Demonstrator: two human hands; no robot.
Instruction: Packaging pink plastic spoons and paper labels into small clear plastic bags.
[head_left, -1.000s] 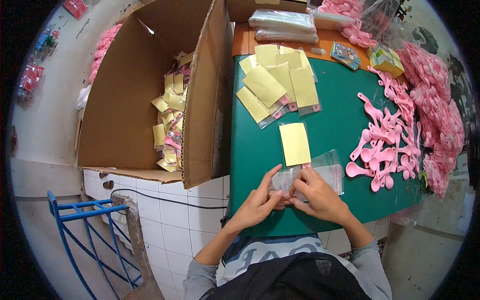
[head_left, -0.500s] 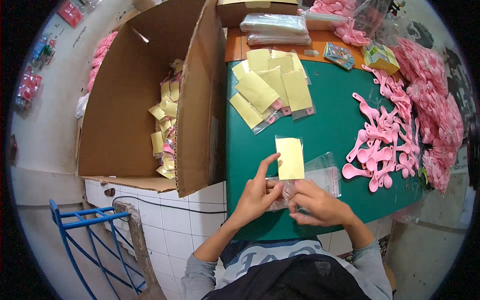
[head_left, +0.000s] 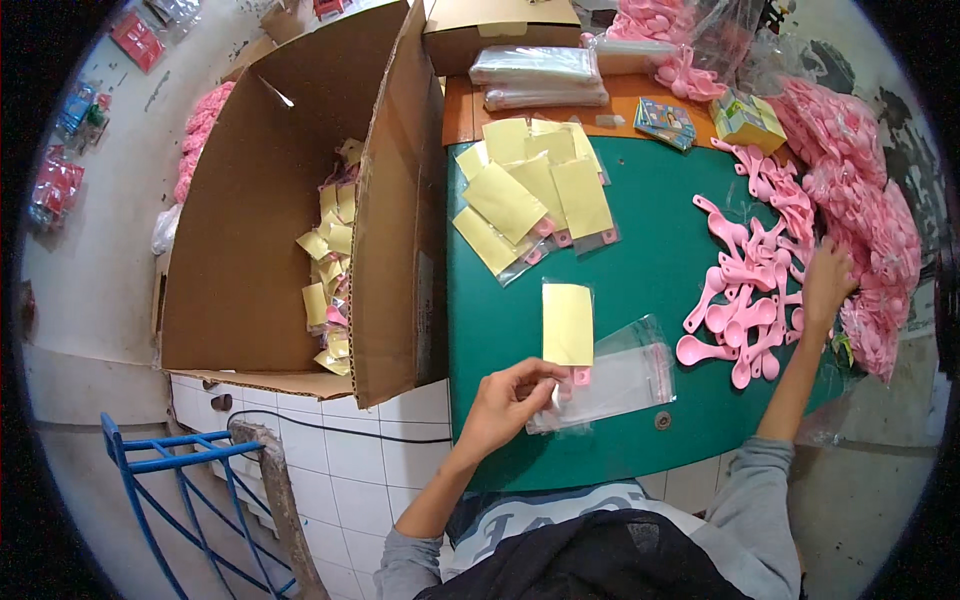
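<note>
My left hand (head_left: pixel 512 402) is closed in a pinch at the lower end of a clear packet with a yellow card (head_left: pixel 567 325). A bit of pink handle shows below that card. Something pale is at the fingertips, too small to name. Under the packet's lower end lie flat clear plastic bags (head_left: pixel 625 375). Far to the right, my right hand (head_left: pixel 828 285) reaches past a pile of loose pink spoons (head_left: pixel 750 310), against plastic-wrapped pink spoons (head_left: pixel 880 250). Its fingers are partly hidden, so any hold cannot be seen.
Several finished-looking yellow-card packets (head_left: pixel 515 195) overlap at the back of the green tabletop (head_left: pixel 640 260). A tall cardboard box (head_left: pixel 250 230) with more packets stands left. Stacked clear bags (head_left: pixel 535 65), small printed cards (head_left: pixel 665 122) and a yellow carton (head_left: pixel 748 120) line the back.
My right hand has left the packet and swung far right to the wrapped spoons. The left hand stays near the packet, its index finger now drawn down into a pinch.
</note>
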